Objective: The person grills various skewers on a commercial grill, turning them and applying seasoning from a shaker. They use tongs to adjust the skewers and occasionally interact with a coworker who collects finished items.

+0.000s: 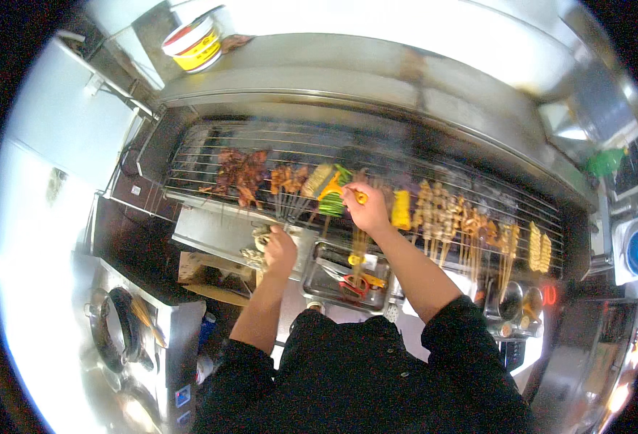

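My right hand (367, 208) is closed round the handle of a basting brush with a yellow-orange body (330, 189). The brush's tan bristles lie over the grill, beside a skewered green vegetable (332, 205). To the left, my left hand (281, 252) is closed just below the grill's front edge, near the stick ends of some browned meat skewers (288, 178). A crumpled pale cloth-like thing (254, 257) is next to its fingers; what they grip is hidden. Dark red-brown meat skewers (241, 173) lie farther left on the grill.
The long grill (478, 189) also carries a yellow block-shaped food (401, 210), several meat skewers (438, 210) and pale ridged skewers (539, 247). A metal tray (312, 283) with red-handled scissors (353, 286) sits before me. Cups (511, 300) stand right; a bucket (192, 45) stands at the back left.
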A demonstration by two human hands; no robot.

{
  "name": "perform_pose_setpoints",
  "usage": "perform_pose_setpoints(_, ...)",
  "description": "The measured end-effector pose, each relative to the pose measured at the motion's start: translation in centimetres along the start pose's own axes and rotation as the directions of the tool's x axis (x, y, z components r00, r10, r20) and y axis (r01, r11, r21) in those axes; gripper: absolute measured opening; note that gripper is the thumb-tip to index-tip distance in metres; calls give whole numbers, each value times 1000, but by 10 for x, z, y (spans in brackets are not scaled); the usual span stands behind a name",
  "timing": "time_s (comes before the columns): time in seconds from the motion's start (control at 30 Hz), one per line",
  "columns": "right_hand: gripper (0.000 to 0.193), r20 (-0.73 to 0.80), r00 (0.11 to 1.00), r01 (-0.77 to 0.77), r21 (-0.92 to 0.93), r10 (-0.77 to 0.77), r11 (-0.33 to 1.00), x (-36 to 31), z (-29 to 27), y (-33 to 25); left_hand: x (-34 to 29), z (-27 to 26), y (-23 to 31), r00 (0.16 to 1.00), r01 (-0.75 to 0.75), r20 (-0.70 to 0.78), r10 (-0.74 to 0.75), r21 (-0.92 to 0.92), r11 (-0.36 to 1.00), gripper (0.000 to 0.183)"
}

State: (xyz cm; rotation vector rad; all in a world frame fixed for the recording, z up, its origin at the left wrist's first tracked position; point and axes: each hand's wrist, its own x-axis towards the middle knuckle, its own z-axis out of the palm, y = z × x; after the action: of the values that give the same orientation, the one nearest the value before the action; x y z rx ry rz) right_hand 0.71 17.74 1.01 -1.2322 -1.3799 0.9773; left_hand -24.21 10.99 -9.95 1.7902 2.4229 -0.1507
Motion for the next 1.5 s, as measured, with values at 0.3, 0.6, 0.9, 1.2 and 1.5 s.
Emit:
perform_pose_setpoints(0.3, 28, 46, 999, 6, -226, 4, 974, 75, 139, -14, 19, -41, -38, 971, -193, 106, 216, -193, 962, 18)
perform_pose_setpoints(0.6, 13, -178, 972, 128, -139, -152, 982, 76, 118, -116, 49, -58, -83, 698, 327, 337, 632, -935, 138, 21)
perform_pose_setpoints(0.9, 15, -178, 984, -76, -313, 20, 947, 0, 126, -39, 58, -15, -67, 364, 885, 386, 847, -428, -185, 28)
perform_pose_setpoints(1.2, 9, -350, 921, -134, 130, 172, 982, -67, 72, -67, 47, -30, -78, 614, 120, 486, 622, -836, 535, 47)
perform_pose_setpoints(1.5, 18, -873, 471, 64, 180, 129, 982, -194, -216, -53, 8, -105, -55, 948, -53, 257, 186, -451, 891, 48)
